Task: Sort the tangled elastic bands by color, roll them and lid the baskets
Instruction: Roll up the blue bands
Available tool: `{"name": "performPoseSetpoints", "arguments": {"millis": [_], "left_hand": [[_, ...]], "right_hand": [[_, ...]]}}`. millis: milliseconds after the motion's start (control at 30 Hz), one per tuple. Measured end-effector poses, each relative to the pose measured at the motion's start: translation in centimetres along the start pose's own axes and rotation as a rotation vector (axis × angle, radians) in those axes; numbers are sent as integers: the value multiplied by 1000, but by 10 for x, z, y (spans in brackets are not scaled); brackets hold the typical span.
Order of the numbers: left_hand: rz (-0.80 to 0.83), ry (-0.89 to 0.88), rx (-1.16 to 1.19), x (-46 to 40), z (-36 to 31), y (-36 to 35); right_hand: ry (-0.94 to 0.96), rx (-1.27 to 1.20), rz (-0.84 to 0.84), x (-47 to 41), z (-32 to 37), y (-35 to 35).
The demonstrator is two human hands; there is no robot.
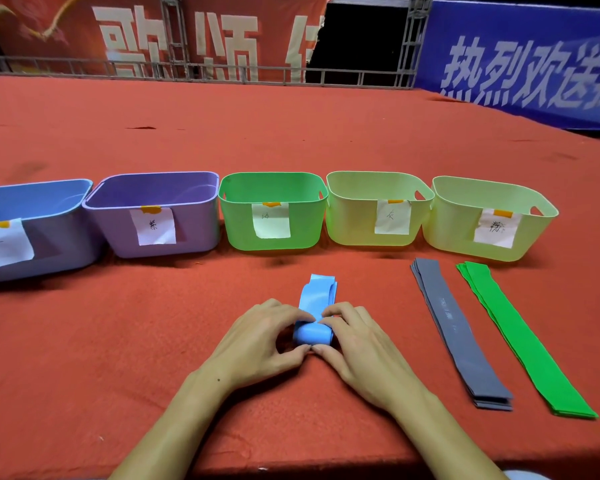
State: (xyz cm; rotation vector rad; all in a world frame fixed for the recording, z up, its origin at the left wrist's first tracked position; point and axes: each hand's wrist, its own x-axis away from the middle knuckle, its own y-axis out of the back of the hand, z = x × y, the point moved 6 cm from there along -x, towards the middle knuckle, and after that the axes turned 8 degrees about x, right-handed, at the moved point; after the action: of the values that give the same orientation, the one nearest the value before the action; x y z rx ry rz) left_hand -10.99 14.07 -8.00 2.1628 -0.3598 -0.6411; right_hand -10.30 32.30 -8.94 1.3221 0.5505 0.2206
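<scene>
Along the middle of the frame five open baskets stand in a row on the red table (118,323), none lidded, and no lids are in view. Far left is the blue basket (49,199), cut off by the edge, then the purple basket (187,223), the green basket (236,223), a pale yellow-green basket (347,220) and a second pale yellow-green basket (451,230). Each carries a paper label (156,226) taped on with orange tape and handwritten in one Chinese character — too small and scrawled to read with confidence.

Low in the centre, the left hand (257,341) and right hand (357,344) meet over the blue elastic band (314,332). Both pinch its rolled end, thumbs touching below the roll and fingertips curled over the top, while the unrolled tail lies flat toward the baskets. The band looks thin, soft and light, probably a little grippy, and a roll like this would likely spring loose if let go. It seems best held at both ends of the roll, pressed down evenly so the layers stay aligned.

To the right lie a stack of grey elastic bands (461,334), flat and straight, with faint print I cannot read, and beside it a stack of green elastic bands (520,341), likewise unrolled.

Along the top, a red banner (136,36) and a blue banner (534,64) show large white Chinese characters; the blue one reads "热烈欢送", cut off at the edge.
</scene>
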Motion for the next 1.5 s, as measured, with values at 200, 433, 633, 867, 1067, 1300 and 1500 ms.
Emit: {"name": "performPoseSetpoints", "arguments": {"millis": [200,433,633,867,1067,1300,1500], "left_hand": [[16,14,-15,0,1,-2],[54,32,-33,0,-1,-6],[95,48,-23,-4,0,-14],[77,66,67,-4,3,-9],[2,28,128,-4,-1,-2],[21,52,304,-5,13,3],[49,67,271,-5,13,1]], "right_hand": [[1,24,30,-1,1,-1],[2,26,19,0,2,0],[19,-42,48,1,2,1],[-28,-27,75,1,1,0],[-43,-16,80,-2,-2,-2],[-23,-8,83,-3,-2,-3],[-29,-71,36,0,-2,4]]}}
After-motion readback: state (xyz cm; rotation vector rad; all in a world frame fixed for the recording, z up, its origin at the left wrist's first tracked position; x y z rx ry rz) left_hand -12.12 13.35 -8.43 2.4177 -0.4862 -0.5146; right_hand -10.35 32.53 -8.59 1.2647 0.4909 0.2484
